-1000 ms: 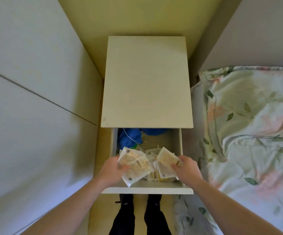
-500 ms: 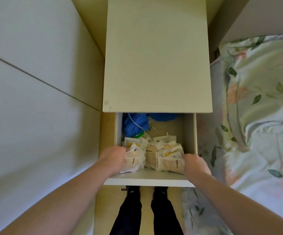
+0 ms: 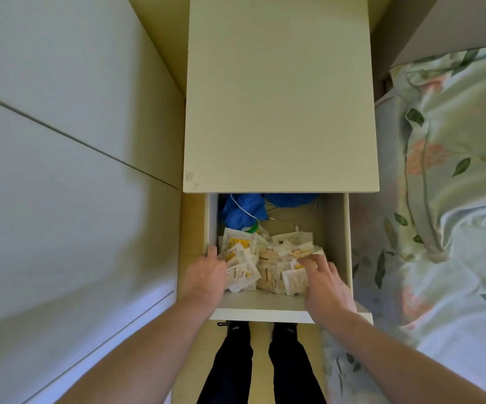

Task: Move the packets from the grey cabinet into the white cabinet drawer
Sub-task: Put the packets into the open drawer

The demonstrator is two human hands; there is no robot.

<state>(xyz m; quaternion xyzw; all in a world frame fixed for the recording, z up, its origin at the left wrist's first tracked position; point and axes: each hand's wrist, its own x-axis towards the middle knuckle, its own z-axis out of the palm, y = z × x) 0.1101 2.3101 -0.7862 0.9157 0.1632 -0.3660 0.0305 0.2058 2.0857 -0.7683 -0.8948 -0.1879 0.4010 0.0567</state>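
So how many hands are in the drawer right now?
2. The left hand rests at the drawer's left wall beside the packets; the right hand lies open on the pile's right side.

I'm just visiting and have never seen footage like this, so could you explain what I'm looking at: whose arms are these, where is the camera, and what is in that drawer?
There is no machine here: these are a person's two bare arms, filmed by a wide-angle camera worn on the head, looking down. That is why you see dark trouser legs at the bottom. In front stands a white cabinet with its pulled-out drawer open. Inside lies a pile of small white and yellow paper packets, with a blue cloth bundle and a thin white cable behind. The left hand rests at the pile's left edge, and the right hand lies with spread fingers on the packets. Neither hand grips anything. A floral bedcover lies to the right.
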